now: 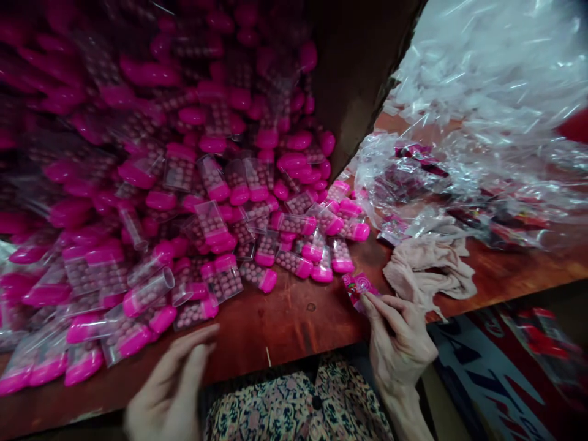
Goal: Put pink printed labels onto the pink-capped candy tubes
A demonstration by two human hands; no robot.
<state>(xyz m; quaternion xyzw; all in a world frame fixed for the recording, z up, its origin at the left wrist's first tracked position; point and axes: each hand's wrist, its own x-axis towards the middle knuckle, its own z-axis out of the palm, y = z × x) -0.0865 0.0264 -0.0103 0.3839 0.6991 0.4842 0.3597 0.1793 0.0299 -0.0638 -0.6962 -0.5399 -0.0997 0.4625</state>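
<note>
My right hand (399,334) pinches a small pink printed label (359,288) between thumb and fingers, just above the wooden table (312,315). Pale swirls and a bit of red and green show on the label; my fingertips cover its lower edge. My left hand (177,386), slightly blurred, hovers at the table's front edge with its fingers stretched out and nothing visible in them. Beyond it lies a large heap of clear plastic candy containers (227,282) with bright pink caps, most filled with small pale-pink balls. One container (149,292) near my left hand shows an uncapped-looking clear end.
A dark upright panel (358,79) edges the heap on the right. Behind my right hand lie a crumpled beige cloth (427,269) and clear plastic bags (478,135) with pink labels among them. A printed red-and-blue box (496,373) stands below the table at right.
</note>
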